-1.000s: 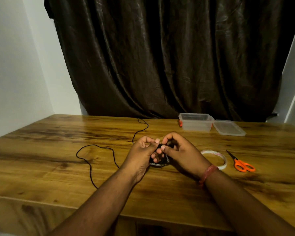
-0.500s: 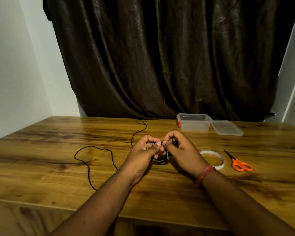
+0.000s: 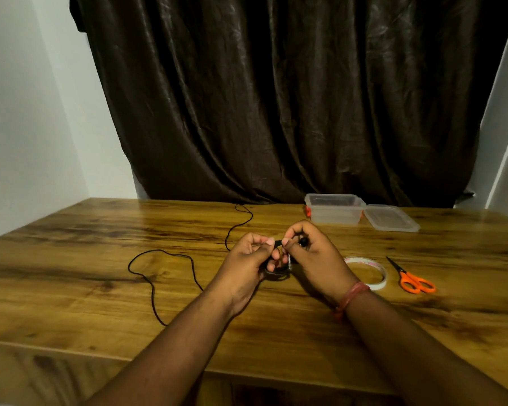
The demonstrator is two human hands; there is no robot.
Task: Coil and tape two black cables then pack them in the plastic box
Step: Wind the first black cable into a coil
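Observation:
Both my hands meet over the middle of the wooden table [image 3: 71,288]. My left hand [image 3: 247,262] and my right hand [image 3: 314,256] each pinch a small black cable coil [image 3: 277,272] held between them; most of the coil is hidden by my fingers. A second black cable [image 3: 159,259] lies loose on the table to the left, snaking back toward the curtain. The clear plastic box [image 3: 333,208] stands open at the back right, its lid [image 3: 390,218] beside it. A tape roll [image 3: 370,271] lies just right of my right wrist.
Orange-handled scissors [image 3: 414,281] lie right of the tape roll. A dark curtain [image 3: 276,98] hangs behind the table, with white walls on both sides. The table's front edge runs under my forearms.
Both hands have lifted the coil slightly and shifted their fingers on it. The loose cable, box, tape and scissors have stayed where they were.

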